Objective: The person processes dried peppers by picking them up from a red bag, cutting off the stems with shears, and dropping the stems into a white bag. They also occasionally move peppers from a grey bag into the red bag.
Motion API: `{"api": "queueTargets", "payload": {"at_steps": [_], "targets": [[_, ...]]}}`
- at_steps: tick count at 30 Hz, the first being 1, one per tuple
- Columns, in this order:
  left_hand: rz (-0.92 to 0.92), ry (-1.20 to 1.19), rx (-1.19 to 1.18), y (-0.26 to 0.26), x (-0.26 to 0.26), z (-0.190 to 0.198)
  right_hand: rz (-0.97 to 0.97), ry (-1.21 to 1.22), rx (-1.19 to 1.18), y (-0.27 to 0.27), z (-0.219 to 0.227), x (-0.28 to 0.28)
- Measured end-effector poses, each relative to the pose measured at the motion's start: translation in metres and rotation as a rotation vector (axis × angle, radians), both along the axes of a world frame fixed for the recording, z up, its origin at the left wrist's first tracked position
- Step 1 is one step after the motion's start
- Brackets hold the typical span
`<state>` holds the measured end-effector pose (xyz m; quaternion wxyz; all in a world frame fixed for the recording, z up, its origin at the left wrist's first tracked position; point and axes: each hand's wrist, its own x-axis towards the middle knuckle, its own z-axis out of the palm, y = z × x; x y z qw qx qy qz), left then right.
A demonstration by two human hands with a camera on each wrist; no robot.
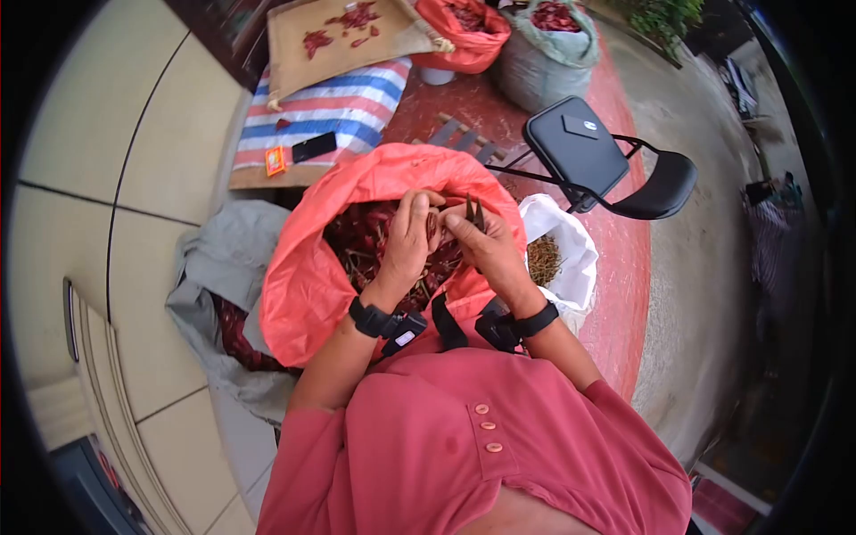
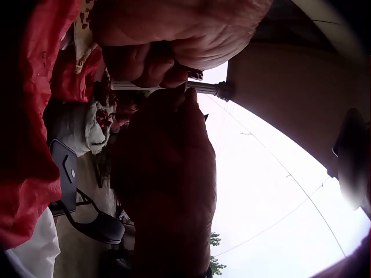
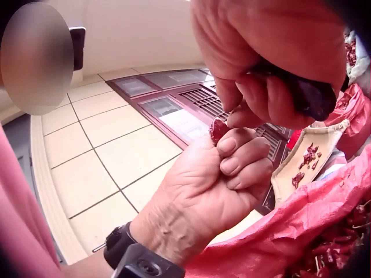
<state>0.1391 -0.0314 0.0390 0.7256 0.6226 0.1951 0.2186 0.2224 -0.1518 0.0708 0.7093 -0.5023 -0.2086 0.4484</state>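
Soft overcast daylight, no hard shadows. Head view fisheye w/ dark vignette; left wrist backlit, sky blown out.

Daylight fell on a tiled floor (image 1: 98,116) at nine o'clock; a black folding chair (image 1: 597,160) stood at two on red ground (image 1: 624,267).

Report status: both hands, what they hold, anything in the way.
Left hand pinches a dried chili. Right hand grips scissors. Both over the open red sack. Nothing blocking.
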Motion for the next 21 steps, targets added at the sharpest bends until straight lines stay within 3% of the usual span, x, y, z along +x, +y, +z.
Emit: {"api": "queueTargets", "payload": {"at_steps": [6, 12, 15, 18, 21], "targets": [[0.064, 0.032, 0.116, 0.005, -0.017, 0.018, 0.022, -0.107, -0.026, 0.012, -0.003, -0.012], [0.092, 0.026, 0.098, 0.01, -0.026, -0.001, 0.031, -0.238, -0.115, 0.02, 0.001, -0.017], [0.131, 0.029, 0.146, 0.009, -0.025, -0.005, 0.073, -0.092, -0.201, 0.022, 0.011, -0.019], [-0.002, -0.037, -0.385, 0.007, -0.029, -0.004, 0.21, 0.268, -0.098, 0.017, -0.015, -0.005], [-0.057, 0.064, -0.38, 0.012, -0.033, -0.007, 0.122, 0.295, -0.128, 0.018, -0.021, -0.012]]}}
